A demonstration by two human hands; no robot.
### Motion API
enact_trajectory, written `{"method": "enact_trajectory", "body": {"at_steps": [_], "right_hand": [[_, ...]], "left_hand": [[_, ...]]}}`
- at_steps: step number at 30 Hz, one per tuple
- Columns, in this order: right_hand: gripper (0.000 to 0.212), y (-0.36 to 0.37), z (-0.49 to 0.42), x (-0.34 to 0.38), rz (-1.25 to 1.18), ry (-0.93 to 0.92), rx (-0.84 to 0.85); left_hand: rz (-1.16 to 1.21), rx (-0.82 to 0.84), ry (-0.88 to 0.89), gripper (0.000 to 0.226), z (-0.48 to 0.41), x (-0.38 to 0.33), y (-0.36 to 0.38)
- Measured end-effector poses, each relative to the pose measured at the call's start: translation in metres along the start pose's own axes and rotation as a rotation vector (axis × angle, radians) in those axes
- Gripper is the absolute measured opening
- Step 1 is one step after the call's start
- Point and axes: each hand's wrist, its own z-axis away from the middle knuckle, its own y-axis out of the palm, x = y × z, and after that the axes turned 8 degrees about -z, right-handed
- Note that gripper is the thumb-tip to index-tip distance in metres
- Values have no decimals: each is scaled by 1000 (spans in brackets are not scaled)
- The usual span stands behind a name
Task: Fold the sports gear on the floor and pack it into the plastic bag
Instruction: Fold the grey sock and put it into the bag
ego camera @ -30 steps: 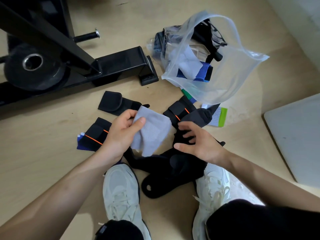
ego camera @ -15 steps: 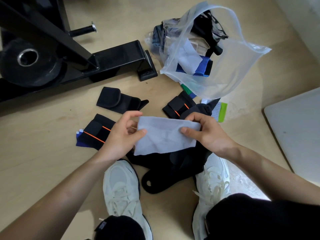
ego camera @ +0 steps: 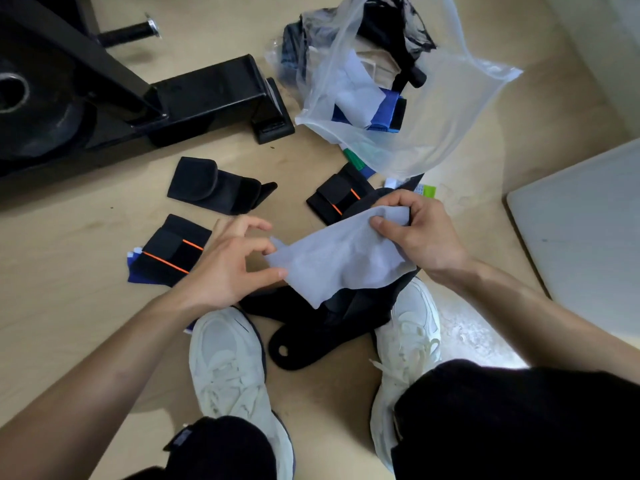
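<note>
1. The grey cloth (ego camera: pixel 339 261) is up off the wooden floor (ego camera: pixel 69 306), stretched on a slant between both hands. Its high end is on the right and its low corner sags down in the middle.
2. The right grip (ego camera: pixel 420 233) is clamped on the cloth's upper right end. The thumb is on the near side, the fingers are curled over the top, and the fabric is bunched up there.
3. The left grip (ego camera: pixel 225 268) is narrow. The thumb and forefinger tips meet the cloth's left edge in what looks like a light pinch, and the other fingers are loosely curled just above.
4. So the cloth sits right between the two grips. It hangs over a pile of black gear (ego camera: pixel 322 327) on the floor between two white shoes (ego camera: pixel 228 358).
5. The plastic bag (ego camera: pixel 450 133) lies on the floor beyond the right grip, well apart from the cloth. It's open, with blue, white and black bits inside.
6. There's an orange-striped black wrap (ego camera: pixel 173 251) just left of the left grip, on top of something blue. A second striped wrap (ego camera: pixel 337 199) is just beyond the cloth, and a plain folded black wrap (ego camera: pixel 214 187) is further out.
7. A black machine frame (ego camera: pixel 207 88) is at the upper left, and a pale board (ego camera: pixel 581 237) is at the right edge.
</note>
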Motion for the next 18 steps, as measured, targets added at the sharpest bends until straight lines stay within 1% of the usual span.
{"method": "enact_trajectory", "body": {"at_steps": [2,3,6,9,12,15,18], "right_hand": [[8,-4,-3,-7,18,26,-74],[9,-6,-4,-10,27,37,-101],[12,-9,-5,-19,10,77,-140],[14,-7,-2,-20,-52,131,-137],[13,-1,3,-18,-114,153,-113],[7,11,10,-11,-153,123,-40],[16,25,16,-1,-269,141,58]], "left_hand": [[9,-23,-13,24,4,6,-1],[60,-19,-36,24,5,8,-2],[365,-26,-174,26,5,7,-9],[508,-145,-291,12,2,3,-11],[648,-225,-376,9,0,-7,-13],[688,-228,-354,9,-4,-24,-17],[701,-183,-293,9,-8,-46,-19]]}}
